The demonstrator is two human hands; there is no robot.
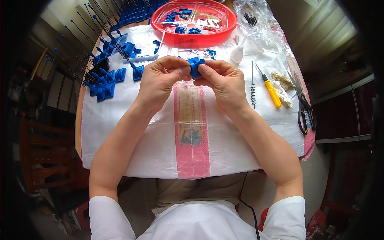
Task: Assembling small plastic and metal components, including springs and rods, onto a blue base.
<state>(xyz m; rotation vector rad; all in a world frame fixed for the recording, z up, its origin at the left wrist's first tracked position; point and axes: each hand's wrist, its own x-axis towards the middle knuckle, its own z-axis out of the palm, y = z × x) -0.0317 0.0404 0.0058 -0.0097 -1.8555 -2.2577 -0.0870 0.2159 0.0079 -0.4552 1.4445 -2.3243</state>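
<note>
Between my two hands, above the middle of the table, is a small blue plastic part [195, 67] with a rounded knob at its upper right. My left hand [166, 76] pinches its left side between thumb and fingers. On the other side, my right hand [222, 78] grips it near the knob, thumb towards me. My fingertips cover some of the part. Just beyond my hands lie small white and blue pieces [200, 53]. A blue base with a coiled antenna-like wire [137, 73] sits close to my left hand.
Several blue bases with springy wires [105, 86] crowd the left. A red basin [192, 39] at the back holds clear trays of parts. A clear box [140, 42] stands beside it. At right lie a loose coiled wire [253, 90], yellow-handled screwdriver [273, 93], scissors [302, 108] and white squeeze bottle [237, 55].
</note>
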